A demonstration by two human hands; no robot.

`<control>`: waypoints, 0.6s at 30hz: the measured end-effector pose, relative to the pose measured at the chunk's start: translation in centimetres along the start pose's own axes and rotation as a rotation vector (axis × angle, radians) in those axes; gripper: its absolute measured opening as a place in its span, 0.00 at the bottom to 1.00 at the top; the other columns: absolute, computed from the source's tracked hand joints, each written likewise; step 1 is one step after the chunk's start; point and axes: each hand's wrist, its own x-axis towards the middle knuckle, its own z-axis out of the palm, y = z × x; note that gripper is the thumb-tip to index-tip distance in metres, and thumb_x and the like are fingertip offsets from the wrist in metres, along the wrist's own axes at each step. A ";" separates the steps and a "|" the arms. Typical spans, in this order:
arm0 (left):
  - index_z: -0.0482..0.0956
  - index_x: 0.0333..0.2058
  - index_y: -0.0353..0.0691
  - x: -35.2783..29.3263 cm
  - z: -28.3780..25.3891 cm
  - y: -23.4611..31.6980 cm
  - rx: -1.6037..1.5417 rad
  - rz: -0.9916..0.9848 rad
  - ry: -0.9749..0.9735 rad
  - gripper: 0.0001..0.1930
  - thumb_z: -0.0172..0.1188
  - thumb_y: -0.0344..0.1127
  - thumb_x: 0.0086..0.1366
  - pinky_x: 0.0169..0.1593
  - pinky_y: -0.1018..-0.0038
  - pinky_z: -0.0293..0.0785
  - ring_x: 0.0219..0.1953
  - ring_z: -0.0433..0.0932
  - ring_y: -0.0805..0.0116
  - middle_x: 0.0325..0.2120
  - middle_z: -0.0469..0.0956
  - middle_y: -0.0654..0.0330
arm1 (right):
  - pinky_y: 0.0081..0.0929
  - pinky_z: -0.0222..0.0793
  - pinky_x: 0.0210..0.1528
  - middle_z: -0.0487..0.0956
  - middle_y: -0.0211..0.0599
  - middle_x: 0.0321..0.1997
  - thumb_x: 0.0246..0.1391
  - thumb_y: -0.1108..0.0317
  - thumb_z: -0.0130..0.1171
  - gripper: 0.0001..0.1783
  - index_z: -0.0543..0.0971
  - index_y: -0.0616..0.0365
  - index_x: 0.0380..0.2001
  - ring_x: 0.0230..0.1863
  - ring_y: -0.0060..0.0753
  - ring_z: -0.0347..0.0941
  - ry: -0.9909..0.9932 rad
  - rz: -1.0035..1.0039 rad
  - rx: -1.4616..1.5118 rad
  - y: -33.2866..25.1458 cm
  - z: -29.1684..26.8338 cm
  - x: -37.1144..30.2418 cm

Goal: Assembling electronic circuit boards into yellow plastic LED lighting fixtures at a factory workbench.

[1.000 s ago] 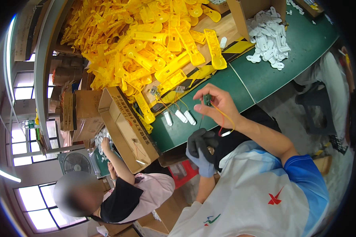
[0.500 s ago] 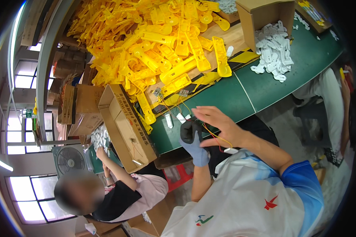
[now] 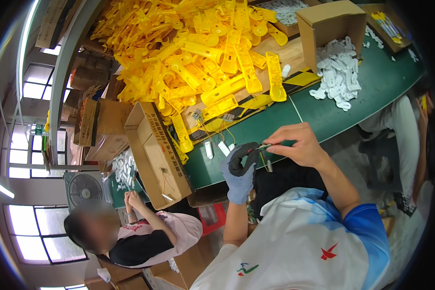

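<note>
My left hand [image 3: 239,170], in a grey glove with black fingertips, pinches a small dark wired part [image 3: 262,147] between thumb and finger. My bare right hand [image 3: 299,144] has thumb and forefinger closed on the same part from the other side. Thin wires hang below it, with a pale, blurred piece [image 3: 269,166] dangling at the end. On the green table [image 3: 203,169] beyond my left hand lie white rectangular pieces [image 3: 208,150], with yellow wires running to small metal parts [image 3: 196,114] at the wooden board's edge.
Yellow plastic shells [image 3: 179,53] are heaped at the back. White plastic pieces [image 3: 340,72] spill from a tipped cardboard box [image 3: 331,29] at the right. An open carton [image 3: 154,154] stands left of my hands. A co-worker [image 3: 154,227] sits at the left; another person [image 3: 401,140] is at the right edge.
My right hand has gone from spread fingers beside the glove to a pinch on the wired part. The white piece dangling under my right hand has shifted left. The co-worker's hands have come together.
</note>
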 end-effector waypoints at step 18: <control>0.82 0.39 0.36 2.7 2.6 0.2 0.393 0.344 -0.285 0.14 0.66 0.25 0.51 0.40 0.68 0.76 0.34 0.82 0.57 0.34 0.83 0.53 | 0.18 0.71 0.30 0.86 0.36 0.28 0.43 0.75 0.74 0.08 0.87 0.62 0.30 0.27 0.20 0.79 0.079 0.197 0.063 0.8 -4.1 -1.9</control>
